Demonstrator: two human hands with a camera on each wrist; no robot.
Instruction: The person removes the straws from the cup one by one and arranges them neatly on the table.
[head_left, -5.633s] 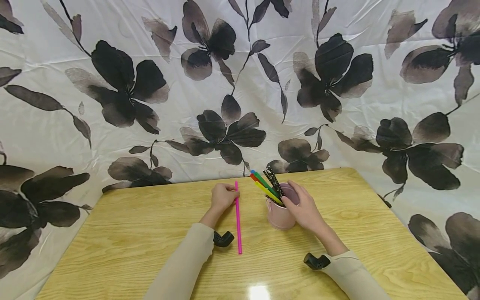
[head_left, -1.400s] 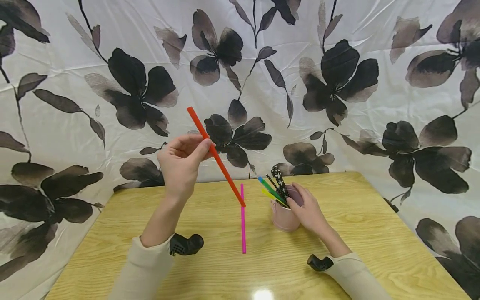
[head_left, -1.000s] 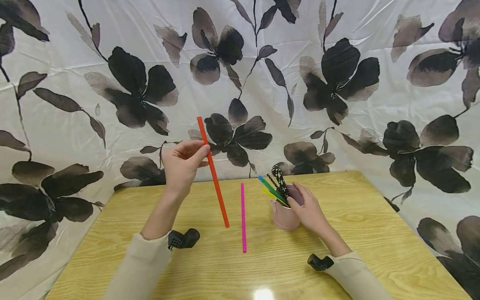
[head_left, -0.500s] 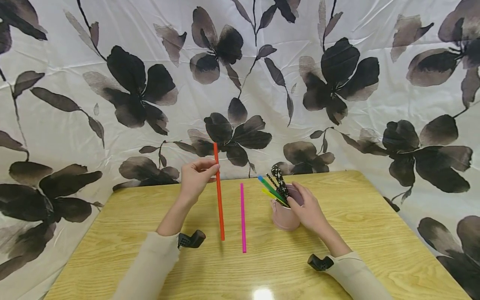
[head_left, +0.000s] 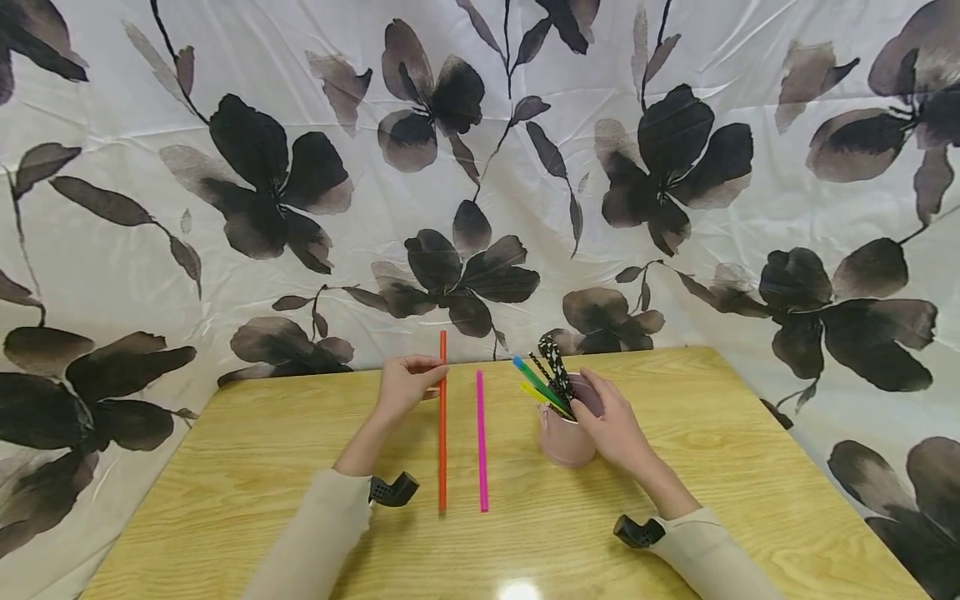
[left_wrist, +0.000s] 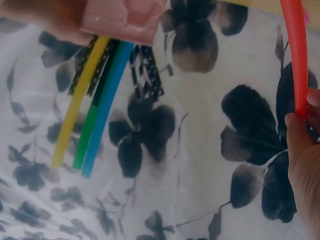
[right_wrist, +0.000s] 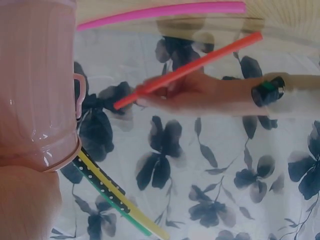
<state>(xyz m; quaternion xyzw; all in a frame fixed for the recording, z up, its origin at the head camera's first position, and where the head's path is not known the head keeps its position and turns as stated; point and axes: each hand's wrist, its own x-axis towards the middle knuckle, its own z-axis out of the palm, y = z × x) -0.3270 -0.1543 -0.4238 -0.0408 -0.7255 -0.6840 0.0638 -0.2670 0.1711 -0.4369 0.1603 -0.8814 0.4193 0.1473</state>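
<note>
- Pale wood-grain table (head_left: 247, 475) spans the foreground.
- Magenta straw (head_left: 482, 442) lies on it.
- Left hand (head_left: 403, 387) pinches the red straw (head_left: 442, 442), just left of the magenta one, between thumb and fingers.
- Right hand (head_left: 613, 427) grips the pink cup (head_left: 562, 442) at its rim; patterned and coloured straws (head_left: 557, 368) lean inside.
- Floral cloth (head_left: 555, 275) hangs behind.
</note>
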